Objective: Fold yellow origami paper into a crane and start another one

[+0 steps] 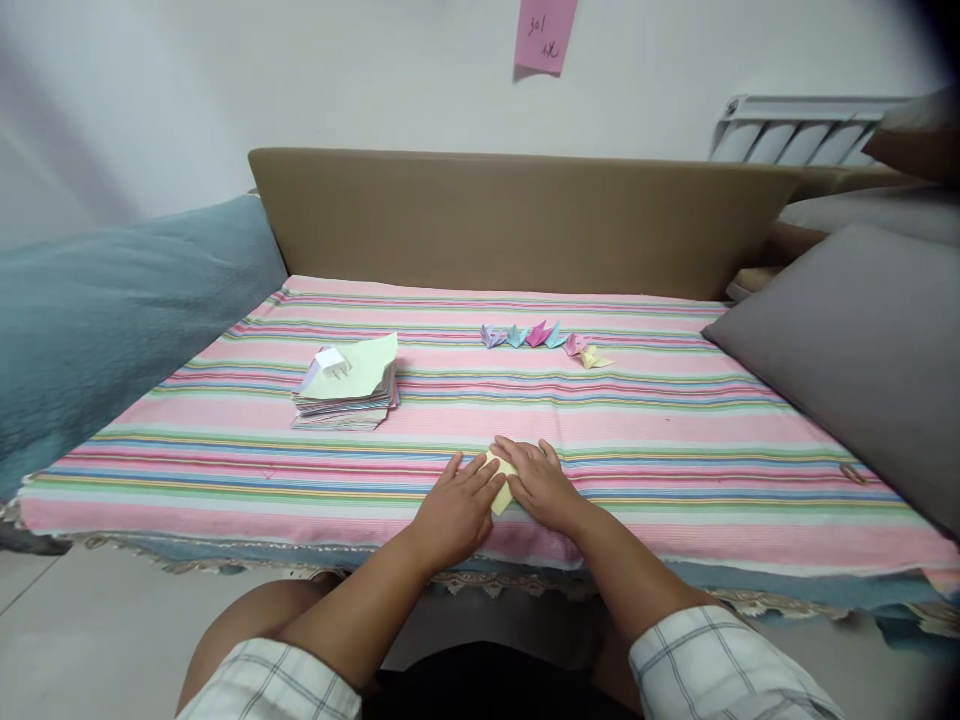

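Note:
A small pale yellow piece of folded paper (501, 497) lies on the striped cloth near the front edge. My left hand (457, 508) lies flat over its left side with fingers stretched out. From the right, my right hand (544, 487) presses on the paper's upper right part, its fingers also extended. Both hands cover much of the paper, so its full shape is hidden. Beyond them stands a row of several small folded paper figures (538, 334) in purple, teal, pink and yellow.
At left is a stack of paper sheets (345, 410) with a light green sheet and a small white object (331, 361) on top. A teal armrest (135, 300) bounds the left, a grey cushion (855, 350) the right, and a brown backrest (510, 220) the rear.

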### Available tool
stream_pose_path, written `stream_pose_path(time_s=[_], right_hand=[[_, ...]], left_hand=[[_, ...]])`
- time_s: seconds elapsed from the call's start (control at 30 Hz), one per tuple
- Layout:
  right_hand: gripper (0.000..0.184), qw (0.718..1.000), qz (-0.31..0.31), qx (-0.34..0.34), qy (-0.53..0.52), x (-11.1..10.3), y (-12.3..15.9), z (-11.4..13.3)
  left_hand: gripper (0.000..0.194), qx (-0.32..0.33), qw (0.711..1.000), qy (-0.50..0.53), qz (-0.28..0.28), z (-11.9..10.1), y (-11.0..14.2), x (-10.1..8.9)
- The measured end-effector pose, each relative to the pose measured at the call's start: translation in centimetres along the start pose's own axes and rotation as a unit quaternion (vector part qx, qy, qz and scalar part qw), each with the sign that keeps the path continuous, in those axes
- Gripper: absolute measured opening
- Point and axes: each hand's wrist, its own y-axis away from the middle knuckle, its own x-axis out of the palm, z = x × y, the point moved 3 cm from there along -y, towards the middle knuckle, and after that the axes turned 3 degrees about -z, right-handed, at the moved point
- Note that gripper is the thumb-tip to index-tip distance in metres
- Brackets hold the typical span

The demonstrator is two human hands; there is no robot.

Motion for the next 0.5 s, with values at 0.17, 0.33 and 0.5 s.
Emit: stream_pose_path(time_s=[0.17,0.33,0.5], right_hand=[[0.053,0.998,-0.031,-0.017,-0.049,-1.1,0.0,-0.7],[0.046,0.995,-0.072,-0.022,-0.072,-2.8,0.9,-1.5],[0.043,0.991,-0.108,-0.027,-0.071,-3.5,1.7,-1.4]], left_hand=[[0.049,0.006,1.000,-0.011,0.010,0.3,0.4,0.1],[0.048,-0.001,1.000,-0.010,0.019,0.3,0.3,0.0],[0.048,-0.002,1.000,-0.010,0.017,0.3,0.2,0.1]])
